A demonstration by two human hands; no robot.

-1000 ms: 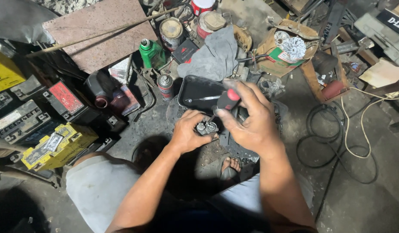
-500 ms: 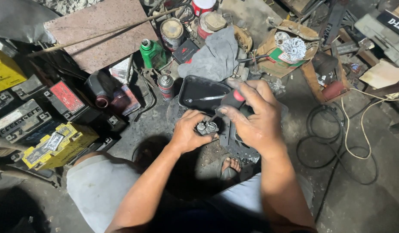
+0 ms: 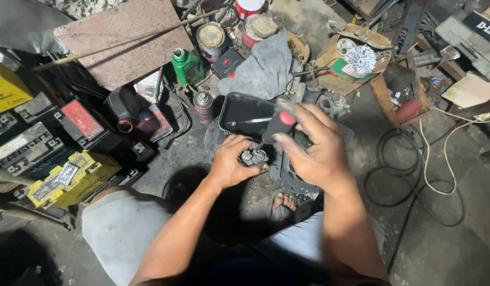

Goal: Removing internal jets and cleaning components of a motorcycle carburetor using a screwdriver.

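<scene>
Centrally, just below mid-frame: left hand [image 3: 232, 165] curled tight round a small metal part [image 3: 254, 157], grey and knobbly, two rounded, dull silver caps showing between the fingers. Right hand [image 3: 314, 148] beside it, fingers closed on a screwdriver [image 3: 277, 127] with a fat black handle and red end, pointed down toward the part; tip hidden, contact impossible to tell. Both grips shut, nothing loose in either.

Directly above the hands: black tray [image 3: 245, 114], shallow, glossy, rounded corners, a thin metal tool lying inside. Left of the tray: small spray can [image 3: 204, 106], red and grey, upright. Upper middle: grey rag [image 3: 263, 66], soft and crumpled, and a green plastic bottle [image 3: 186, 64] with a round cap. Near them, rusty tin cans [image 3: 211, 39], round, lids dented.

Upper left: flat brown board [image 3: 123, 39], rough and stained, a thin stick lying across. Far left: boxy batteries [image 3: 28, 148], black and grey, one with a red top, plus a yellow one [image 3: 70, 177] below them.

Upper right: torn cardboard box [image 3: 332, 58] holding crumpled white stuff. Right side: black cable [image 3: 393, 164] in loose loops and a pale cord [image 3: 441, 153] snaking over the concrete floor [image 3: 446, 238], dusty, oil-dark.

Bottom of the frame: bare toes in a sandal [image 3: 283, 204] between light trouser knees.
</scene>
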